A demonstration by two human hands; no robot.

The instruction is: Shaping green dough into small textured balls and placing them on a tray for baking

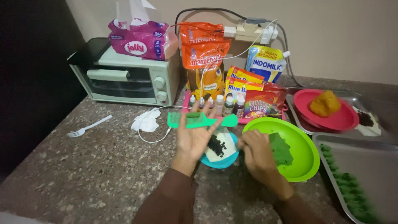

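Hands first: your left hand [193,139] is raised palm up with the fingers spread, and a green comb [202,120] lies across the fingertips, resting there rather than being clamped; a small roll of green dough [194,115] sits on the comb's teeth, which suggests the flat, open palm serves as a support for it. Your right hand [258,155] is down at the near rim of the green bowl [304,164], its fingers curled toward the block of green dough [281,149] inside; whether those fingers have closed on a piece cannot be told, since the back of the hand hides them. The two hands are apart, with a small blue bowl [222,161] between and below them, holding a white sheet and a heap of dark chips [216,145], placed within easy reach of either hand. At your right, a metal tray [365,166] carries a row of shaped green pieces [348,188] along its near edge. Behind it, a red plate [340,118] with an orange lump stands on a second tray. Small bottles [219,104] and packets line the back of the worktop [103,166], beside a toaster oven [124,79]. A white fork [88,127] lies well apart, to the left.
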